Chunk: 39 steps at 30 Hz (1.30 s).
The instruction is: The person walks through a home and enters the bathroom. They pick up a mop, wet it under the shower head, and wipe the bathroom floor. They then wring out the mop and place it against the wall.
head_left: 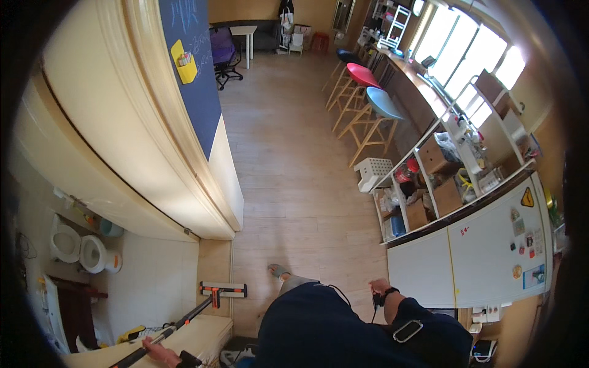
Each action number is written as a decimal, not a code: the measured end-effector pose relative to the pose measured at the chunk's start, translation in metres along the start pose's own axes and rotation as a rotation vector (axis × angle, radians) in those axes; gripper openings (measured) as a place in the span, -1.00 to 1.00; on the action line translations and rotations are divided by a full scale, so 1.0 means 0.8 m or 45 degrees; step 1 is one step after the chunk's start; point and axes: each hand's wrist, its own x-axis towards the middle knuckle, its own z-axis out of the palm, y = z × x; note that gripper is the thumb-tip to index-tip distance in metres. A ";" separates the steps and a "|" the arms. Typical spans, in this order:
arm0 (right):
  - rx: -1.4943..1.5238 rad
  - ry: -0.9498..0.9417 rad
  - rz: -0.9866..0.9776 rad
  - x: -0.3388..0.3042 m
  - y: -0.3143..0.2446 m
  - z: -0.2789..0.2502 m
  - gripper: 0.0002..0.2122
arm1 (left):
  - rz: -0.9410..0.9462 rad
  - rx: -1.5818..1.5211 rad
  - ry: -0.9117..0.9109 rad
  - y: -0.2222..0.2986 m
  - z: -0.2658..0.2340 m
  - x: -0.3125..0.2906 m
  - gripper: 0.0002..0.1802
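- Left hand (162, 354) is gripping a mop handle (183, 321);
- right hand (380, 286) is hanging near a white fridge (421, 264), its grip unclear;
- mop head (232, 290) is crossing a doorway sill (215, 264).

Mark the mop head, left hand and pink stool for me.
Mop head (226, 290): head view, middle of its flat plate.
Left hand (161, 353): head view, its middle.
Pink stool (363, 75): head view, its seat.
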 end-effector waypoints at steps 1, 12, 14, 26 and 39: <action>-0.820 0.033 -0.572 0.012 -0.032 -0.025 -0.83 | -0.034 -0.020 -0.001 0.002 0.008 -0.002 -0.51; -0.197 -0.394 -0.692 0.038 -0.634 -0.100 -0.50 | 0.149 -0.085 -0.624 -0.015 0.219 -0.161 -0.80; -0.168 -0.543 -0.894 -0.005 -0.725 -0.081 -0.52 | -0.049 0.008 -0.706 0.007 0.273 -0.206 -0.81; 0.216 -1.755 -0.182 -0.199 -0.836 -0.088 -0.50 | 0.781 0.390 -1.463 0.063 0.457 -0.359 -0.71; -0.708 -1.118 0.270 -0.262 -0.815 -0.052 -0.56 | -2.224 -0.521 -0.521 -0.242 0.470 -0.383 -0.59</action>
